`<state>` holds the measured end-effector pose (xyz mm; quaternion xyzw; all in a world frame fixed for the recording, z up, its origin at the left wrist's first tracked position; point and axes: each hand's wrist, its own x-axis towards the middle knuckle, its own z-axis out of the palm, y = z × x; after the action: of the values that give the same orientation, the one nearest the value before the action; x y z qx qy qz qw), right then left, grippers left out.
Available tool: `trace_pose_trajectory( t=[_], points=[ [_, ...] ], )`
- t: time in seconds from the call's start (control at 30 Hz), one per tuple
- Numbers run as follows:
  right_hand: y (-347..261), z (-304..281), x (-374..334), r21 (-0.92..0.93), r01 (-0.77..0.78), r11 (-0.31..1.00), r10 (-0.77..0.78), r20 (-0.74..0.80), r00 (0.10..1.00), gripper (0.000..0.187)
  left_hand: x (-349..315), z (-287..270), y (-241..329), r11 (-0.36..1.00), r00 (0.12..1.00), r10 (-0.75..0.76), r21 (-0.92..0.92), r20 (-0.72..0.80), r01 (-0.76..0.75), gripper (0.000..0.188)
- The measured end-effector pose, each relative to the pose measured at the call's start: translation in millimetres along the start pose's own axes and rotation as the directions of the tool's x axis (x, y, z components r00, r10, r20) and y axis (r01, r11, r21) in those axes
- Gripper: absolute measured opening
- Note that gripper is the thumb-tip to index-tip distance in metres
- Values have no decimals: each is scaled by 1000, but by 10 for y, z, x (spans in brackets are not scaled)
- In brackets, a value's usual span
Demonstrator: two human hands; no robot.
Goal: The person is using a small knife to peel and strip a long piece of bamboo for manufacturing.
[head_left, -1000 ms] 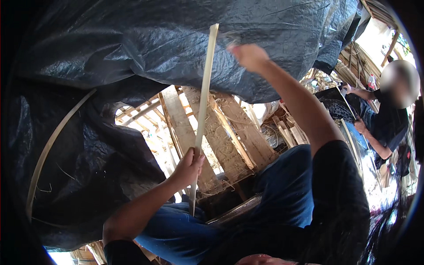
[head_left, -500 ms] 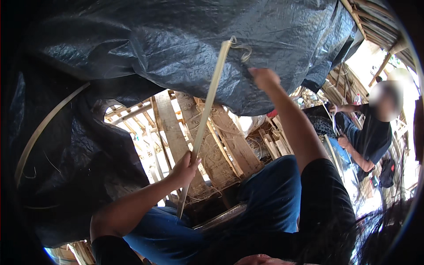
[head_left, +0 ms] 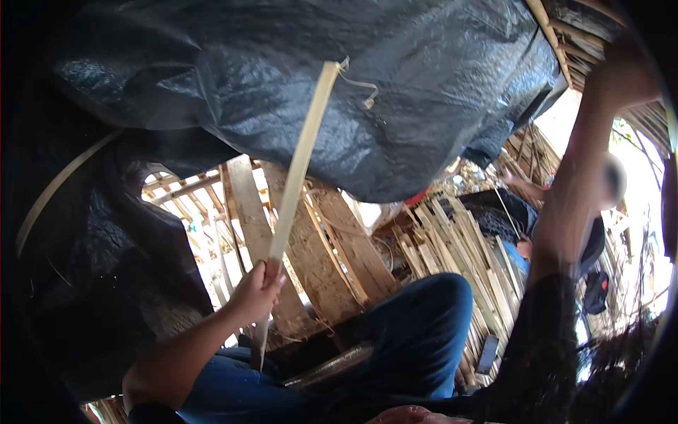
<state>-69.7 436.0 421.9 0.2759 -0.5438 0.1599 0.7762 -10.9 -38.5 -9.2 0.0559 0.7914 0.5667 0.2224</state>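
My left hand is closed around a pale, flat bamboo strip. The strip stands at a slant, its lower end by my left thigh and its upper end in front of the black plastic sheet. A thin curled shaving dangles from that upper end. High at the far right, away from the strip, is my right hand. It is dark and blurred near the picture's rim, so neither its fingers nor anything in them can be made out.
A black plastic sheet covers the upper view. Wooden planks with gaps lie beyond my knees. A stack of split bamboo lies right of my knee, with a dark flat object on it. Another person sits at the right.
My right hand has swung up and right, away from the strip's upper end. The view has shifted, so my left hand and the strip appear slightly farther left; the grip stays the same.
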Motion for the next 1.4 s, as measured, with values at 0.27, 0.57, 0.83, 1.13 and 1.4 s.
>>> trace_pose_trajectory(
  t=[0.27, 0.57, 0.83, 1.13, 1.4],
  points=[
    [-1323, 544, -5694, -747, -537, 392, 730, 608, -312, 47, 93, 0, 37, 998, 998, -25, 53, 50, 22, 30],
    [-1227, 339, -5092, -709, -347, 614, 585, 704, -403, 46, 113, -107, 1, 1000, 998, 4, 17, 56, -5, 28],
    [-1687, 566, -3724, -570, -541, 618, 748, 639, 180, 23, 222, -194, -532, 961, 975, 221, -166, -24, -222, 12],
    [-2300, 484, -4057, -119, -406, 906, 132, 991, 3, 24, 559, 121, 32, 983, 983, 183, -28, -5, -183, 14],
    [-1681, 873, -3755, -398, -423, 814, 447, 894, 20, 24, 630, 262, -56, 979, 993, 117, -169, -15, -118, 14]
  ],
)
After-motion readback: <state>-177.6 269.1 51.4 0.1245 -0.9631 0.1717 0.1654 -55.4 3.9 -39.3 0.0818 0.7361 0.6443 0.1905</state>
